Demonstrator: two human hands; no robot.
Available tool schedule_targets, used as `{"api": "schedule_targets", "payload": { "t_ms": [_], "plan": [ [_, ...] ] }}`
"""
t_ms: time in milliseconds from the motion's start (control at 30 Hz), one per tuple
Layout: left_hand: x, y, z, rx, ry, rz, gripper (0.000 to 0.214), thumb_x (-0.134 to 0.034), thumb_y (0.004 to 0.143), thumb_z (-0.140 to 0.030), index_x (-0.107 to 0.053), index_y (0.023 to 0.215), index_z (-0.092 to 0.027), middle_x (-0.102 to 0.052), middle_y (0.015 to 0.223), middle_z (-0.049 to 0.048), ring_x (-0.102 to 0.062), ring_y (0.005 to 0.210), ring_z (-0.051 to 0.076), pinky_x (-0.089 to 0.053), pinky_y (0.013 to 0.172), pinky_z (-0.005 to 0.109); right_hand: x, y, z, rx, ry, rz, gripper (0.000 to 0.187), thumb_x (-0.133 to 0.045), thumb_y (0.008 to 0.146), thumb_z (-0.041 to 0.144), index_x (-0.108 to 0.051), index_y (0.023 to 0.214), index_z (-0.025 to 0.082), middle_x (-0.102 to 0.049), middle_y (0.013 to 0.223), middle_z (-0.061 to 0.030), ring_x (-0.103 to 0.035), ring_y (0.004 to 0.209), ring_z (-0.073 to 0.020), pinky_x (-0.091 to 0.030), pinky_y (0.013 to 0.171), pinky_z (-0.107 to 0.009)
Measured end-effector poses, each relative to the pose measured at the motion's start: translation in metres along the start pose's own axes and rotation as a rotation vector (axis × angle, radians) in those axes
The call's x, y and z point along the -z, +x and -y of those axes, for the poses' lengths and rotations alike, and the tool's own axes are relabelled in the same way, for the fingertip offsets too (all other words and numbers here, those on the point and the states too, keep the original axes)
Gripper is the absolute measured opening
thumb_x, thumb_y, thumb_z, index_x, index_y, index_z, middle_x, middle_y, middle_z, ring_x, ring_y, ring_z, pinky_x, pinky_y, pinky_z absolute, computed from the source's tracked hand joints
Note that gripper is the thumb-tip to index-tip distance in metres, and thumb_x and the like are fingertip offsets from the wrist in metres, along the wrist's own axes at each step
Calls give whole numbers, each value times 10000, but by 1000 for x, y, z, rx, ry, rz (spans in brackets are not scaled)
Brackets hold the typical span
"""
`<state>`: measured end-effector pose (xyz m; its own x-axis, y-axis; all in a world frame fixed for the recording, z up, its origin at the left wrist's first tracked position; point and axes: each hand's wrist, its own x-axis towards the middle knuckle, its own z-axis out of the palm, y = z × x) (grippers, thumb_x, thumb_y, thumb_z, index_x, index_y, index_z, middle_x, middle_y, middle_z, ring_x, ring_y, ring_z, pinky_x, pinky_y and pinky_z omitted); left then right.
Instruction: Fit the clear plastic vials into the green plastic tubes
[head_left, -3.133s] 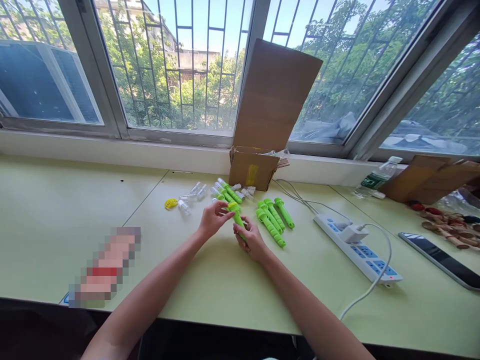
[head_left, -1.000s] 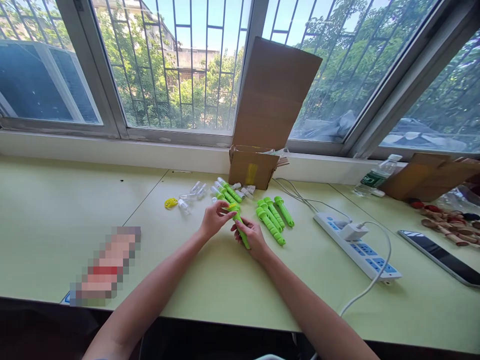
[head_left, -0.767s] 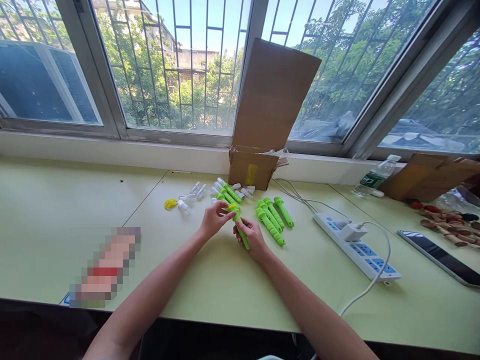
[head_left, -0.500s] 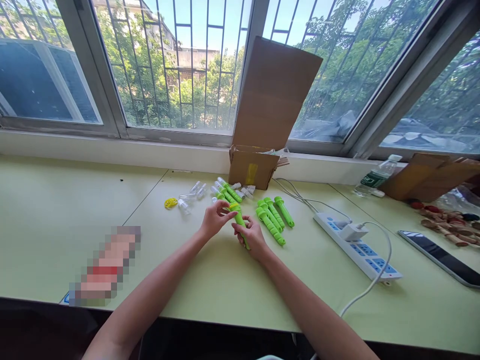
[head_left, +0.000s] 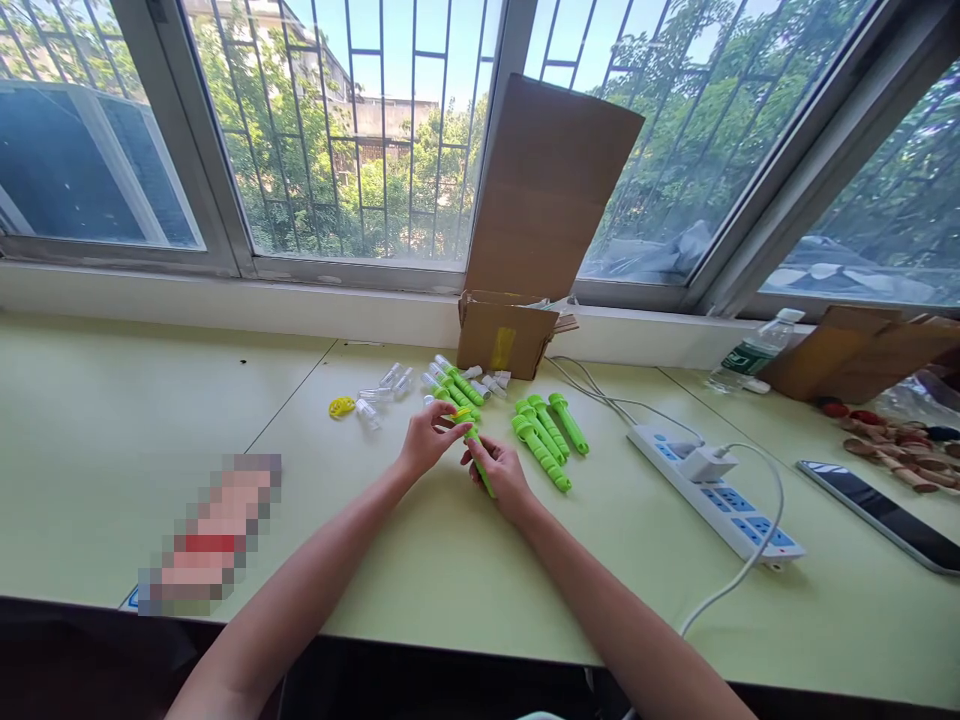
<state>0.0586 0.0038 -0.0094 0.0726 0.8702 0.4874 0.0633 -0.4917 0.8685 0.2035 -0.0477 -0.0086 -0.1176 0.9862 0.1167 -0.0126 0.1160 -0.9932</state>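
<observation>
My right hand [head_left: 501, 477] is wrapped round the lower part of a bright green plastic tube [head_left: 475, 448] held just above the pale green table [head_left: 112, 430]. My left hand [head_left: 427, 438] pinches the tube's upper end, where a yellowish cap shows. Three finished green tubes [head_left: 545, 434] lie side by side just right of my hands. Behind my hands lie more green tubes [head_left: 457, 382] and several small clear vials [head_left: 390, 384]. A small yellow part [head_left: 342, 407] rests to the left of the vials.
An open cardboard box [head_left: 507, 336] stands by the window sill. A white power strip [head_left: 712, 493] with a plugged charger and cable lies to the right, then a dark phone [head_left: 877, 517], a water bottle [head_left: 752, 355] and wooden pieces [head_left: 896, 455]. A blurred packet [head_left: 214, 530] lies at left.
Both hands stay on the same green tube; the fingers shift slightly on its upper end and the tube tilts a little. Everything else on the table is unmoved.
</observation>
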Motion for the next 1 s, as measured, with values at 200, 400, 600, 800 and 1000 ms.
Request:
{"api": "schedule_targets", "payload": {
  "t_ms": [200, 400, 600, 800, 1000],
  "plan": [
    [0, 0, 0, 14, 10, -3, 371, -740, 679, -423, -555, 853, -153, -622, 850, 34, -679, 708, 156, -567, 557, 239, -1, 1, -2, 15, -18, 11, 400, -566, 795, 554, -571, 694, 167, -524, 565, 15, -420, 414, -69, -302, 371, -197],
    [-1, 0, -1, 10, 0, -13, 375, -741, 677, -424, -554, 858, -154, -615, 851, 33, -680, 700, 153, -570, 554, 241, -2, 3, -3, -11, 21, -3, 380, -581, 778, 548, -517, 718, 178, -512, 593, 31, -379, 382, -49, -263, 332, -186],
    [-3, 0, -3, 3, 3, -1, 372, -736, 683, -428, -556, 866, -159, -617, 829, 27, -677, 694, 150, -565, 542, 234, -2, 0, 1, -89, 97, -40, 451, -750, 630, 429, -505, 929, 197, -441, 491, 109, -311, 311, -47, -231, 276, -178],
    [-2, 0, -4, 0, -7, 7, 364, -734, 687, -423, -560, 871, -161, -615, 842, 27, -679, 696, 151, -562, 541, 232, -1, 1, -2, -76, 95, -87, 441, -737, 635, 436, -526, 937, 194, -525, 568, 74, -361, 331, -53, -239, 258, -174],
    [-1, 0, -3, 8, -3, 8, 372, -731, 684, -437, -563, 860, -156, -617, 872, 36, -678, 705, 148, -567, 557, 231, 1, 2, -6, -11, 51, -104, 385, -728, 642, 476, -586, 842, 180, -534, 581, 41, -444, 404, -82, -336, 304, -195]
  ]
}}
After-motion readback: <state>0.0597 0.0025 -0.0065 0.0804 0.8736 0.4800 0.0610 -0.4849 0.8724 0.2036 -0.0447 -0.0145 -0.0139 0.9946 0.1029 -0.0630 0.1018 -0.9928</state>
